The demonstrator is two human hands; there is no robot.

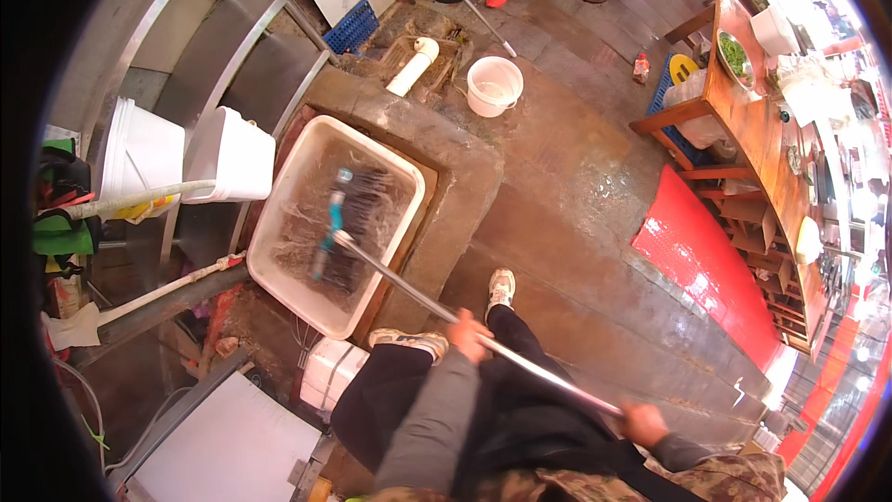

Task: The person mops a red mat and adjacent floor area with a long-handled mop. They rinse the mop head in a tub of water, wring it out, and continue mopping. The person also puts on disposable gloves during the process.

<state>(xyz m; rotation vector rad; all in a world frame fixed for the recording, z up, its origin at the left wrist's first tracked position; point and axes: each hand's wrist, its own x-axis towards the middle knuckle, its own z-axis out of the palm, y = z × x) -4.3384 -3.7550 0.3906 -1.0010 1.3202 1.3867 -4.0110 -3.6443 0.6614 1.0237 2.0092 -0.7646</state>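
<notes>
A long metal pole (543, 371) runs across my lap, with my left hand (469, 336) closed around its middle and my right hand (644, 424) gripping it near its upper end. At the pole's far end is a mop or brush head with a teal and white bar (336, 213) and dark strands (366, 216), blurred. That head lies in murky water inside a large white plastic tub (412, 181). The tub stands within a low concrete curb (465, 174).
A white bucket (495, 86) and a white pipe (412, 66) are beyond the curb. White containers (233, 157) rest on the metal rack at left. A red mat (704, 272) lies beside a wooden table (759, 132) at right. A foam box (333, 373) sits near my foot.
</notes>
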